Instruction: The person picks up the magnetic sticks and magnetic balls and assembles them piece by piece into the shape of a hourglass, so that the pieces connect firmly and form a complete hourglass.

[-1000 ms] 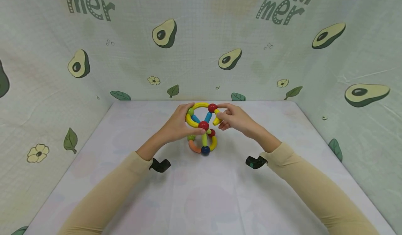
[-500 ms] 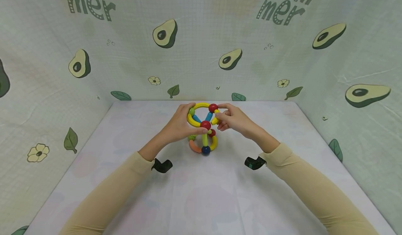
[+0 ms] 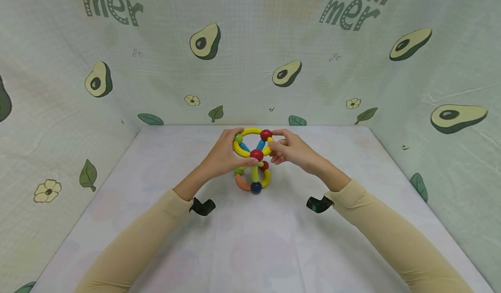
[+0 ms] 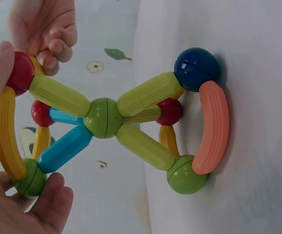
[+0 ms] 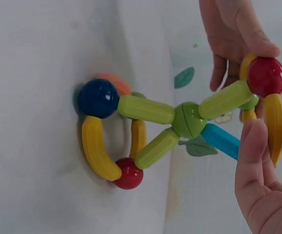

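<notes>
A toy of magnetic balls and rods stands on the table. Its upper ring has curved yellow rods, a front red ball [image 3: 256,155] and a green ball [image 4: 30,177]. My left hand [image 3: 219,157] grips this ring, thumb on the front red ball and fingers around the green one. On the ring's right side, my right hand [image 3: 294,150] pinches a curved yellow rod [image 5: 275,123] whose near end meets the front red ball. Light green rods and blue rods [image 4: 65,148] join at a central green ball [image 4: 103,118]. Fingers partly hide the ring.
The toy's lower ring rests on the white table [image 3: 250,241], with a dark blue ball [image 3: 256,188] nearest me and a coral curved rod [image 4: 215,127] beside it. An avocado-printed cloth [image 3: 242,80] rises behind the table and along both sides.
My right hand has swung the free end of the curved yellow rod inward, from apart to against the front red ball. My left hand and the upper ring have shifted slightly right.
</notes>
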`<action>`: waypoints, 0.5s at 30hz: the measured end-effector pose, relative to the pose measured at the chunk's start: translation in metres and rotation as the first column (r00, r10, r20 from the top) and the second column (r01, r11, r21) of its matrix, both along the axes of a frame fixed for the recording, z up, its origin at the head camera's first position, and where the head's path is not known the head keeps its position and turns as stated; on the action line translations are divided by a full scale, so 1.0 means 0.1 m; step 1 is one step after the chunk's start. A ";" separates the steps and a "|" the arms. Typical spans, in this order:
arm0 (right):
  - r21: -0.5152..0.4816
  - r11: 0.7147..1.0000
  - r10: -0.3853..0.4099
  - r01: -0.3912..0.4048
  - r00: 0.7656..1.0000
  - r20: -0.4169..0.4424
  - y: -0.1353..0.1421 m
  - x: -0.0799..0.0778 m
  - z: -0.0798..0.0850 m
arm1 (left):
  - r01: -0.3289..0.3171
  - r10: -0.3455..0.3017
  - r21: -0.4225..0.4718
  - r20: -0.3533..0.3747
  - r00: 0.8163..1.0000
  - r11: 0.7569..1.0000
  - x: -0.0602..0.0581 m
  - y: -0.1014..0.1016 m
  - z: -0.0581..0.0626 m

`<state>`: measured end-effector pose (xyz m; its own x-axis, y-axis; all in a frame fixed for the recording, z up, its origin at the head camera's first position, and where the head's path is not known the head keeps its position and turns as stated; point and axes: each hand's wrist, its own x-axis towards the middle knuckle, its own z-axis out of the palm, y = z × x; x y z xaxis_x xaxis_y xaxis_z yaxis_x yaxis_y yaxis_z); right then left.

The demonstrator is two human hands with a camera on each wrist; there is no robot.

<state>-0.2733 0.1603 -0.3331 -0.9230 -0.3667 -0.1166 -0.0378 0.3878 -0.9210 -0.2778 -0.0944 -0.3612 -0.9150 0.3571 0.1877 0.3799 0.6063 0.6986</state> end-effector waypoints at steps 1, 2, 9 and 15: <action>0.001 1.000 0.002 -0.002 1.000 -0.002 0.00 0.00 0.00 | -0.001 0.001 -0.004 -0.001 1.000 1.000 0.00 0.00 0.00; 0.002 1.000 0.003 -0.003 1.000 -0.002 0.00 0.00 0.00 | -0.002 0.002 -0.008 -0.003 1.000 1.000 -0.01 0.00 0.00; -0.003 1.000 0.013 -0.014 1.000 -0.004 0.02 -0.01 -0.02 | 0.006 -0.006 -0.010 0.005 1.000 1.000 -0.02 -0.01 0.00; -0.002 1.000 0.023 -0.023 1.000 -0.017 0.02 -0.02 -0.02 | 0.006 -0.005 -0.015 0.006 1.000 1.000 -0.03 -0.02 0.01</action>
<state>-0.2754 0.1627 -0.3352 -0.9163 -0.3878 -0.1004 -0.0620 0.3848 -0.9209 -0.2807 -0.0962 -0.3605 -0.9141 0.3649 0.1766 0.3791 0.6148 0.6916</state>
